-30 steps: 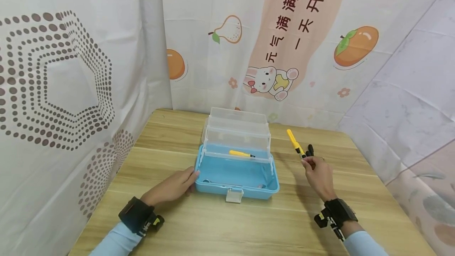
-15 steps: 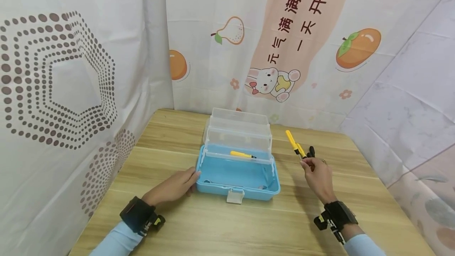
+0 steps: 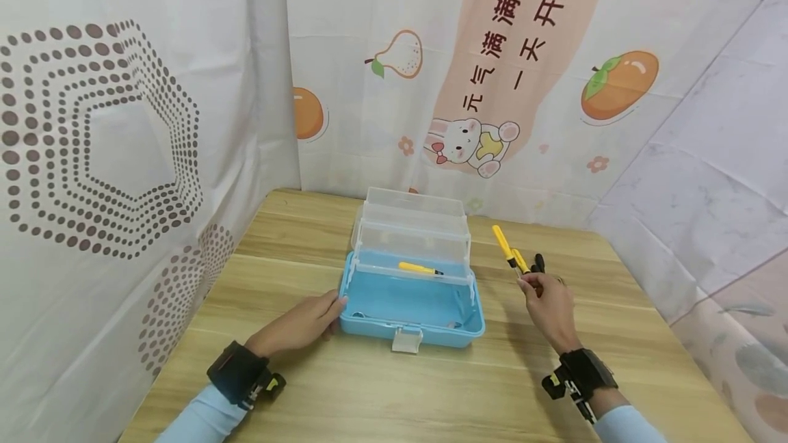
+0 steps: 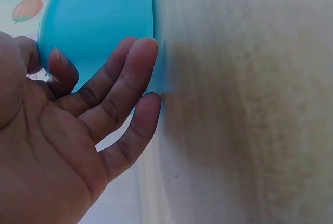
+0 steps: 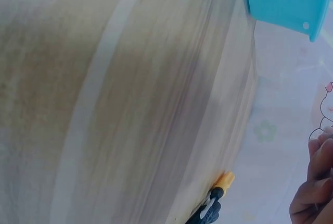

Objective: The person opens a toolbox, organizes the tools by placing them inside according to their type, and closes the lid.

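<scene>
A light-blue toolbox (image 3: 403, 299) with raised clear trays (image 3: 414, 232) stands on the table. My left hand (image 3: 297, 325) grips its left front corner, thumb at the rim; in the left wrist view the other fingers (image 4: 140, 60) bend against the blue side wall. To the right of the box, my right hand (image 3: 552, 307) pinches a yellow-handled screwdriver (image 3: 501, 241) by its metal end, the handle pointing up and away. Behind that hand are another yellow handle (image 3: 520, 260) and a black-handled tool (image 3: 539, 263), partly hidden. Inside the toolbox area shows a yellow tool (image 3: 417, 267) with a dark tip.
A clear latch (image 3: 406, 340) hangs at the toolbox's front. Small metallic items, one ring-shaped (image 3: 358, 314), lie near the front inside corners. Wood-patterned table (image 3: 382, 395) surrounds the box, and printed curtains (image 3: 345, 122) rise behind and at the sides.
The screwdriver in my right hand has shifted slightly left, showing more of the second yellow handle behind it. My left hand stays on the toolbox corner. The view has shifted a little.
</scene>
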Demonstrator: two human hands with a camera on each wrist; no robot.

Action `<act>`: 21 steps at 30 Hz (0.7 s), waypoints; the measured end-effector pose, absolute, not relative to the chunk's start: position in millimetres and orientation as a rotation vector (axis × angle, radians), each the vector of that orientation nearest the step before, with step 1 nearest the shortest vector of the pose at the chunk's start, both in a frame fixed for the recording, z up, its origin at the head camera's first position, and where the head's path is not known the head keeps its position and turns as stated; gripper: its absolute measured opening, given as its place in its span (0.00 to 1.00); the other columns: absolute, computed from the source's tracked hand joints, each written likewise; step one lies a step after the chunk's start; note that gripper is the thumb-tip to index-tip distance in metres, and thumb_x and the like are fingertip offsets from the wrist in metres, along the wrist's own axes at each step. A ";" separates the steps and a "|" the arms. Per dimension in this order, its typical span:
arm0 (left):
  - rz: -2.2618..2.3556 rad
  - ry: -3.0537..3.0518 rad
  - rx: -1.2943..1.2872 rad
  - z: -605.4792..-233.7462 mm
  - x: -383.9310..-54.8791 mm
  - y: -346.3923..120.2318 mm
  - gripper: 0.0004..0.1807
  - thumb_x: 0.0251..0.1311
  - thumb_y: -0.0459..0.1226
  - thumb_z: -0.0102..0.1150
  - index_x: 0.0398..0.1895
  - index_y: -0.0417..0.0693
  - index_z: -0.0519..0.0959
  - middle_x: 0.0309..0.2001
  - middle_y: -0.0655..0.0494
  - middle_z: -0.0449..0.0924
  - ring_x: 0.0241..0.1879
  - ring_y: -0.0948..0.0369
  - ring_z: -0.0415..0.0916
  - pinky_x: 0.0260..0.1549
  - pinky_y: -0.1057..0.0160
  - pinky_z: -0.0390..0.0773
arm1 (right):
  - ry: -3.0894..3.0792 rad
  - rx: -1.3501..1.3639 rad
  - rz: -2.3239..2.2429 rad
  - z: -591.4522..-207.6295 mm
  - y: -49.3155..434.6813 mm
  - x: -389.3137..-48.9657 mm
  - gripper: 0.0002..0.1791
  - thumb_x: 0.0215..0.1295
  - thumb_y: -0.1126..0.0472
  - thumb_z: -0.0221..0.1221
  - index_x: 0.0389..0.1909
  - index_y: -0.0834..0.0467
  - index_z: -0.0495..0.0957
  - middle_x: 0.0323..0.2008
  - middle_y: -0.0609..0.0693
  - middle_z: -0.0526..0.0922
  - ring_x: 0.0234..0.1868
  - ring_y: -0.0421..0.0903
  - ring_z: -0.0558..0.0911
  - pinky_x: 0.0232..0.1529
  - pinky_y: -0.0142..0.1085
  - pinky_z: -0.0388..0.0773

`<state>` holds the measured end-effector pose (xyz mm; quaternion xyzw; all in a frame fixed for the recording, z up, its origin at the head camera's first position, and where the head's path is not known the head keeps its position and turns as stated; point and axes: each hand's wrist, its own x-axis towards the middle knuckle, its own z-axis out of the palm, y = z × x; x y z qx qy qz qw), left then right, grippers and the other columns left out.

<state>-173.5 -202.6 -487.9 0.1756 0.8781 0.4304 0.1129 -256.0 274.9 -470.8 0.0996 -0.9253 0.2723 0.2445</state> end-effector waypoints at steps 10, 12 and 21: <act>1.249 2.592 0.521 -487.2 -173.5 -202.0 0.24 0.83 0.55 0.31 0.43 0.51 0.73 0.28 0.57 0.78 0.29 0.58 0.76 0.32 0.59 0.76 | -2.535 0.290 0.791 -470.1 270.8 -257.1 0.05 0.71 0.66 0.64 0.40 0.65 0.84 0.29 0.54 0.84 0.25 0.43 0.76 0.22 0.32 0.69; 1.245 2.597 0.523 -487.4 -173.7 -201.8 0.24 0.83 0.55 0.31 0.42 0.51 0.73 0.28 0.57 0.78 0.29 0.59 0.76 0.33 0.59 0.76 | -2.536 0.293 0.796 -469.3 270.2 -256.6 0.05 0.72 0.66 0.64 0.41 0.65 0.83 0.29 0.54 0.83 0.24 0.43 0.76 0.21 0.31 0.69; 1.251 2.598 0.535 -487.5 -172.5 -201.0 0.25 0.83 0.55 0.30 0.42 0.51 0.73 0.29 0.56 0.78 0.29 0.58 0.77 0.32 0.60 0.76 | -2.513 0.320 0.789 -469.5 269.5 -252.7 0.05 0.72 0.65 0.64 0.41 0.65 0.83 0.28 0.51 0.82 0.23 0.42 0.73 0.21 0.32 0.67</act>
